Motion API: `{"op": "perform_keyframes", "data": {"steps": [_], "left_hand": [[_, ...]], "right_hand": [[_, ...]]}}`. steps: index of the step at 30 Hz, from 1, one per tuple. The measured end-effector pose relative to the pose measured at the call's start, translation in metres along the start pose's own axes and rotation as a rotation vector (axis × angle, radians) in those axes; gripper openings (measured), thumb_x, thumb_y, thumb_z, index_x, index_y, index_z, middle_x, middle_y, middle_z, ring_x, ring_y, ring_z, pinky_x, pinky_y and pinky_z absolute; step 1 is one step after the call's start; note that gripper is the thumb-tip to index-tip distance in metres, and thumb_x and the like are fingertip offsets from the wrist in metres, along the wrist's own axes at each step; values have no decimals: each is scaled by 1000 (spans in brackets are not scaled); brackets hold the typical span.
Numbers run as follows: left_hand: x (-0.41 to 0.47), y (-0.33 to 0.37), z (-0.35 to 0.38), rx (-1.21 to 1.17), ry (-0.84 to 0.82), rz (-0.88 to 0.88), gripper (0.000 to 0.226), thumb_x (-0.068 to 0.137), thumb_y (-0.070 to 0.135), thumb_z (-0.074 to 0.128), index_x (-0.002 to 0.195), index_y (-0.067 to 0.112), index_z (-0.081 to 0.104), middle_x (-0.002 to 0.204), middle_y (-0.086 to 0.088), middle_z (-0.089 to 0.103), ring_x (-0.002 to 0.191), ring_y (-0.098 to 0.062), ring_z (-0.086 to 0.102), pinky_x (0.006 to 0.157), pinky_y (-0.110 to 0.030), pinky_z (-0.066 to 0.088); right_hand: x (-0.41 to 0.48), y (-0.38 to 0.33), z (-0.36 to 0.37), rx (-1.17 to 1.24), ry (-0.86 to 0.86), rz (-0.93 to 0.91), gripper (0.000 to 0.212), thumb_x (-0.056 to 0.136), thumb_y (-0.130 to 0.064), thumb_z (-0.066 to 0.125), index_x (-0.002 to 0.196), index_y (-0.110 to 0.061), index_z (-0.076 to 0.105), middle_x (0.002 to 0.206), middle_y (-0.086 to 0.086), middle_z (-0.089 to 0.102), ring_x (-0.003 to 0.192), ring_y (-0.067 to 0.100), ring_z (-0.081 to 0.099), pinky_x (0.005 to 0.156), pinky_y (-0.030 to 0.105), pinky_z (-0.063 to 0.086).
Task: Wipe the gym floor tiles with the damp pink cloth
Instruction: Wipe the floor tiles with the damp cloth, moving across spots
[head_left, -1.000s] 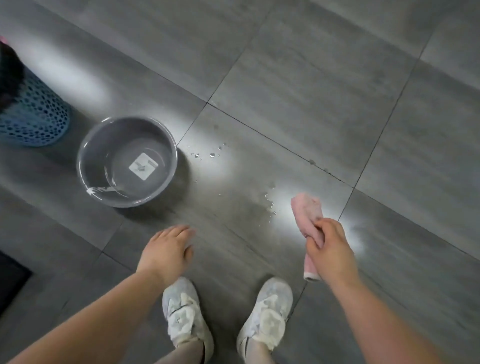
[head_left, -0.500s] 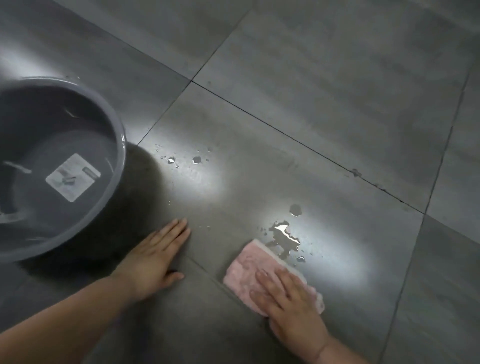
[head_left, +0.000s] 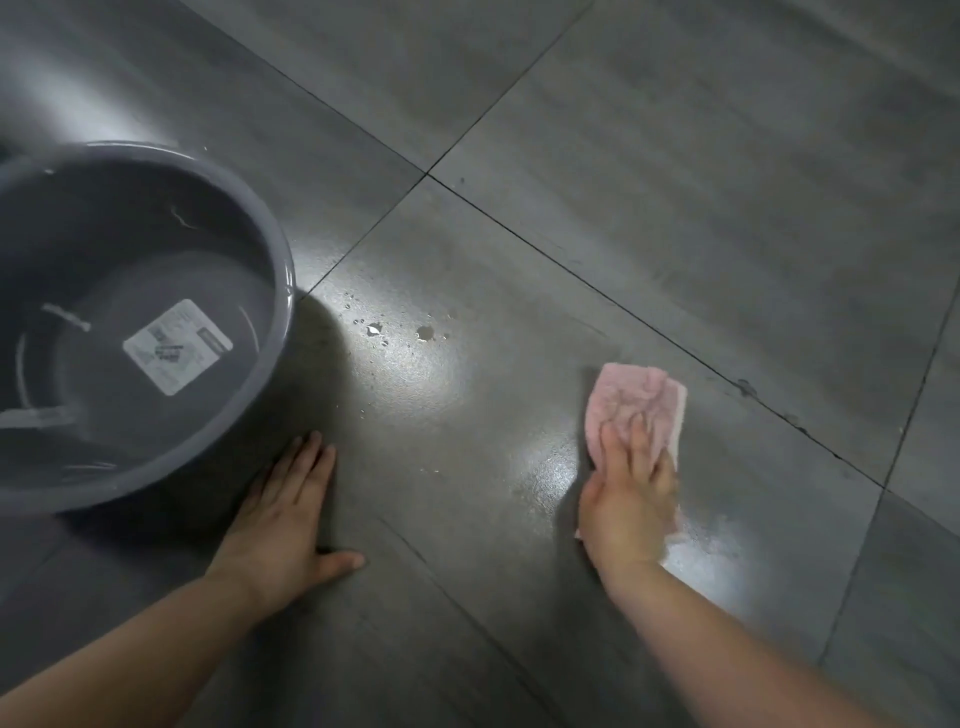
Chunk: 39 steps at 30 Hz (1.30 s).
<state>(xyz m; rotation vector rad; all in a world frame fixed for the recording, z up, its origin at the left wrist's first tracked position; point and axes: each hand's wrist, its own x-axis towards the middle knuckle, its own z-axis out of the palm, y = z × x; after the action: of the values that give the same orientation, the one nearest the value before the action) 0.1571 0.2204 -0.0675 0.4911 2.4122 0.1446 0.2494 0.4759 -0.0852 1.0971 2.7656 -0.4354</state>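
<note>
Basin (head_left: 280, 291) on your left, your left hand (head_left: 283, 525) stays flat and open on the tile (head_left: 467, 519) beside it; drops (head_left: 425, 332) still wait ahead. Your right hand (head_left: 626, 493), fingers straight, presses the cloth (head_left: 636, 397) forward, and the puddle's gone, only sheen left

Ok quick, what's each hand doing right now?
Left hand: open, flat on the floor.
Right hand: open, fingers straight, pressing the cloth.

Right hand (head_left: 626, 499) hides half the pink cloth (head_left: 636, 392).
</note>
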Motion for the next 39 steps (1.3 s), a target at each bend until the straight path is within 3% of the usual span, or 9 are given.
{"op": "perform_keyframes", "data": {"steps": [3,6,15,23,28,30,33,35,39], "left_hand": [[-1,3,-3,-10,5,-14,109,72,55,61,142,13,-11,152,-1,-21,143,-17,-14,118,-31,-3],[-3,2,-5,-29,16,-72,114,68,57,64,142,14,-11,155,-4,-17,143,-18,-14,118,-33,-4],[2,5,-6,37,-66,-151,120,69,61,60,139,8,-22,152,-9,-25,141,-24,-21,117,-38,-8],[0,9,-12,75,-60,-139,114,72,59,59,141,12,-19,153,-9,-22,142,-24,-17,118,-38,0],[-18,2,-1,274,22,73,110,23,63,81,116,10,59,121,-15,63,111,-26,61,77,-36,56],[-20,-2,0,333,28,92,110,13,66,78,109,14,64,112,-11,69,107,-25,63,70,-34,57],[-21,-2,-5,230,-47,124,107,55,55,75,141,15,26,151,-11,9,138,-24,5,110,-38,32],[-20,-2,-9,203,-136,124,98,78,48,58,143,20,-10,133,1,-34,127,-14,-29,118,-34,4],[-18,0,-5,189,-143,79,96,80,45,57,142,22,-14,146,3,-32,142,-16,-19,118,-32,0]], "right_hand": [[-16,-9,11,-118,-101,-427,52,65,-17,40,116,-19,50,131,8,55,105,44,55,73,53,54],[5,6,2,-172,-114,-715,53,62,-26,38,115,-28,45,130,-3,40,105,29,42,82,38,50],[94,-62,-21,40,-113,49,54,93,-10,34,144,-22,22,158,-1,1,142,34,5,117,40,12],[54,-160,15,-45,-431,-801,61,89,-7,39,143,-32,25,158,-9,0,144,28,-3,116,37,3],[96,-104,-3,-50,-272,-619,62,84,-12,37,142,-32,27,158,-6,5,144,20,6,114,29,6],[110,-72,-17,-38,-174,-383,60,86,-11,34,143,-29,27,158,-2,7,144,22,7,115,30,8],[100,-46,-18,88,-73,-60,61,88,-4,35,144,-26,26,158,-3,7,143,29,7,117,35,9],[66,-53,-4,93,-90,-54,63,83,-6,29,144,-23,26,158,0,7,142,33,6,116,39,14],[-7,-63,21,-43,-133,-707,65,64,-18,39,128,-22,48,141,10,47,126,42,42,89,52,48]]}}
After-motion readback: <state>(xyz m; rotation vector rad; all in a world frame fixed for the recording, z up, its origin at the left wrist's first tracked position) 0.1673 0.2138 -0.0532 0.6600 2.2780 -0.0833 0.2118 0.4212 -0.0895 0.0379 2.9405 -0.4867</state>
